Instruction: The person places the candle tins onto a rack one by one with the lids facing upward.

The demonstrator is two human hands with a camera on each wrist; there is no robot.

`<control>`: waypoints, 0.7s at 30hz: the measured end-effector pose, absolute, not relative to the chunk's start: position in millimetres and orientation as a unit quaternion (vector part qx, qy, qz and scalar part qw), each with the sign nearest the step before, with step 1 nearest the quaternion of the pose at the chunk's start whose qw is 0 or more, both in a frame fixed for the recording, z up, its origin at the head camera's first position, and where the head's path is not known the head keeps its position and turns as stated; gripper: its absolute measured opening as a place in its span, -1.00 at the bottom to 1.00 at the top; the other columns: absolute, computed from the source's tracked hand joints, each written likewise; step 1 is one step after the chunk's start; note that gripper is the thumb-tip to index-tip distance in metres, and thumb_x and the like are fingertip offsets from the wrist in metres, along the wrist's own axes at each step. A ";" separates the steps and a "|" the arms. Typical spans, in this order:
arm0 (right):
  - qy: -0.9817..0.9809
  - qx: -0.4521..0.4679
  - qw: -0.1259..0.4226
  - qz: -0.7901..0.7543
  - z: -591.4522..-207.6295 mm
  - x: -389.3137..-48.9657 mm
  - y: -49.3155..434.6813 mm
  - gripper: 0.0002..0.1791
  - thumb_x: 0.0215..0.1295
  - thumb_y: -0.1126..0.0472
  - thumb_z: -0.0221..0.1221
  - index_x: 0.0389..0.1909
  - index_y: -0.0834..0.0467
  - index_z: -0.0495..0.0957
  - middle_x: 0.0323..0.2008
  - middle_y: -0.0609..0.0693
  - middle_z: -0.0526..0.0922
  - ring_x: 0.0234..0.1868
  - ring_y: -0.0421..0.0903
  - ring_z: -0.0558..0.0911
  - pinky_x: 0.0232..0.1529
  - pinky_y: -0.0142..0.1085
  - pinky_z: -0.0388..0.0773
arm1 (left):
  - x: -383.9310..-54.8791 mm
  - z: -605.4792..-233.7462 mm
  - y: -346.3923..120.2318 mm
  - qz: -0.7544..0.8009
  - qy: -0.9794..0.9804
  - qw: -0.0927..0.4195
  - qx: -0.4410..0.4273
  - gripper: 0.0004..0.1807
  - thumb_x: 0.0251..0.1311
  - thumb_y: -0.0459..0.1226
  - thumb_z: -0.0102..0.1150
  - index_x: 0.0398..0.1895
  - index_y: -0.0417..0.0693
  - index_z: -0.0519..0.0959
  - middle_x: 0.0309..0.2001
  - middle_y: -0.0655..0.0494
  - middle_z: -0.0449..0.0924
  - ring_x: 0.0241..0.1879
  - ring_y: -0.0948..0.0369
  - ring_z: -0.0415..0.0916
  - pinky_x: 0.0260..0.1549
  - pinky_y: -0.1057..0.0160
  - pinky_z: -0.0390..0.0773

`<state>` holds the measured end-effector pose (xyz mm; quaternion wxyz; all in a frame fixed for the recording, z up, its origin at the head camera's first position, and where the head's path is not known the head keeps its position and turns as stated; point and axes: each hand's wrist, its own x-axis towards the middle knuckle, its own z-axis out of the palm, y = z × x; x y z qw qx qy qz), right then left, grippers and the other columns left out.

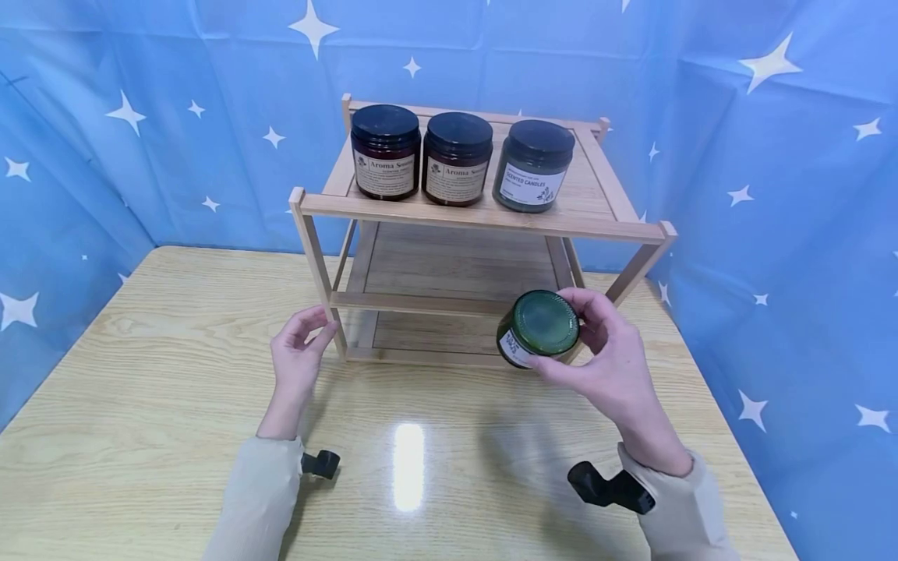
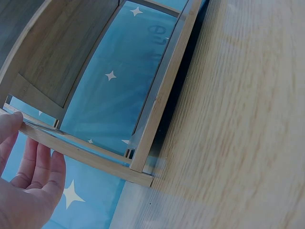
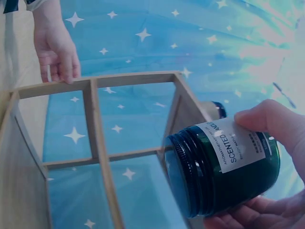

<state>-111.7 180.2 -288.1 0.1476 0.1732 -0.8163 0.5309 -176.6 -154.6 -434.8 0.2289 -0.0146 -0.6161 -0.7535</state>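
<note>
My right hand (image 1: 617, 366) grips a green glass scented candle jar (image 1: 546, 322) in front of the shelf's right side. The jar is tipped, its glass base facing the head camera. In the right wrist view its dark lid (image 3: 183, 176) points toward the shelf, and my thumb presses by the white label (image 3: 233, 145). My left hand (image 1: 298, 351) holds the front left post (image 2: 76, 151) of the wooden shelf (image 1: 484, 224), thumb on one side and fingers on the other. On the top tier stand two dark amber candle jars (image 1: 386, 152) and a green candle jar (image 1: 533, 166), side by side.
The shelf has two lower tiers; the middle board (image 1: 456, 261) shows bare wood. It stands toward the back of a light wooden table (image 1: 175, 374). A blue star-patterned curtain (image 1: 231, 93) hangs behind and at both sides.
</note>
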 end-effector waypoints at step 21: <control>-0.744 0.174 0.182 0.620 -239.4 -109.5 201.9 -0.39 -0.21 0.65 0.29 -0.02 0.27 0.47 -0.18 0.06 0.57 -0.24 -0.13 0.55 -0.15 -0.49 0.53 | -174.4 -431.9 -153.9 -0.748 -0.623 0.227 -0.013 -0.68 0.04 -0.64 0.15 -0.24 -0.10 0.61 -0.33 0.28 0.59 -0.24 0.32 0.52 -0.15 0.42 0.59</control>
